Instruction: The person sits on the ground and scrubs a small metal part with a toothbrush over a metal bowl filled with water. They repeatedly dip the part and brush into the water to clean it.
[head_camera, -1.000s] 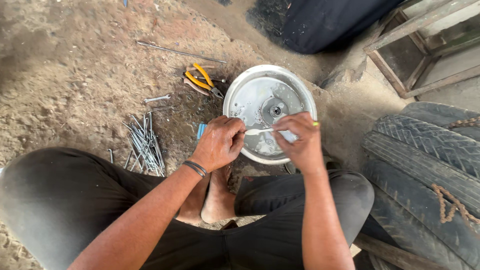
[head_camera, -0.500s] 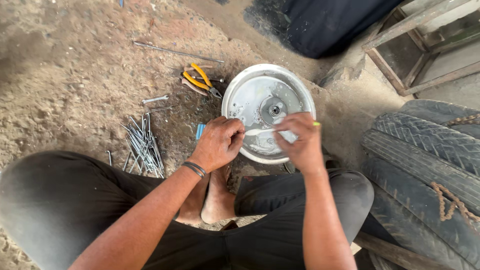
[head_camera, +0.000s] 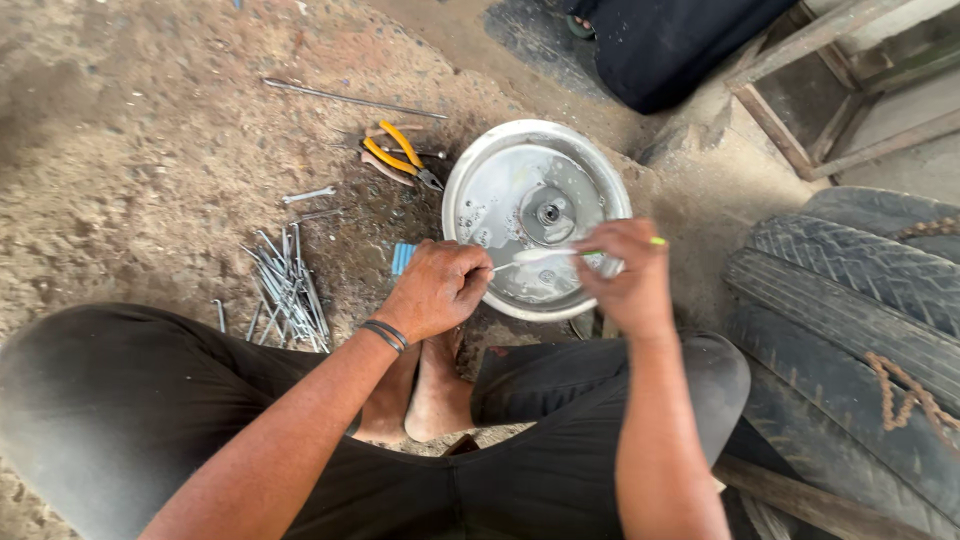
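Two hands: both met over the round metal basin (head_camera: 537, 215), which sat on the dirt floor (head_camera: 130, 150) at twelve o'clock from the crossed bare feet (head_camera: 425, 385).
Left hand (head_camera: 435, 290): fingers curled shut around something small that I could not make out, at the basin's seven o'clock rim.
Right hand (head_camera: 625, 275): fingers pinched a thin stick-like tool (head_camera: 560, 254), white with a green tip, level across the basin, probably so drips fell inside.
Floor at nine o'clock: bundle of spokes (head_camera: 288, 290); yellow-handled pliers (head_camera: 398, 155) at eleven, within reach.
Three o'clock: stacked tyres (head_camera: 850, 310).
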